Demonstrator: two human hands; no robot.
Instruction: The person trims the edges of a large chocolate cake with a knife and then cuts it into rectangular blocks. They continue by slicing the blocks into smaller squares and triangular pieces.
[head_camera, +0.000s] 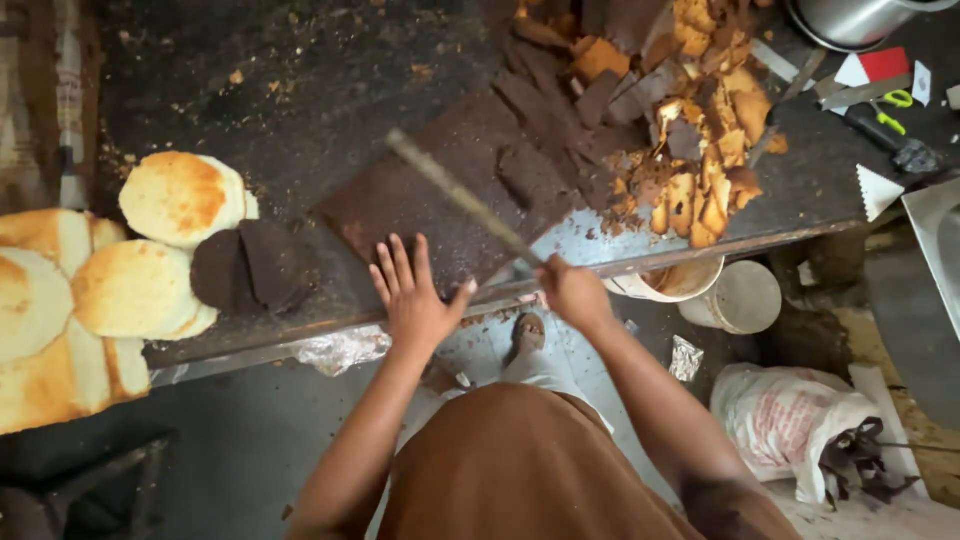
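Cakes sit at the far left of the dark table (300, 110): round pale cakes (180, 195), three of them clear to see, on top of bigger pale sheets, and I cannot count those for sure. Next to them lie two dark brown round pieces (250, 265), one partly over the other. Near the middle is one flat brown cake slab (420, 190), lying at the front edge of the table. The left hand (415, 300) is spread flat on its near corner, fingers wide, pressing it down. The right hand (572, 290) is closed tight around the handle of one long knife (460, 195), and the blade lies slanted across the slab. Its grip is a shut fist. To the right is a big pile of cut scraps (660, 130), brown and orange, too many to count, so a lot of trimming looks done. The slab looks whole, so its cutting seems only begun. At the far right are scissors (890, 110) and a metal pot (850, 20). Under the table stand two tubs (740, 295) and one sack (790, 420).
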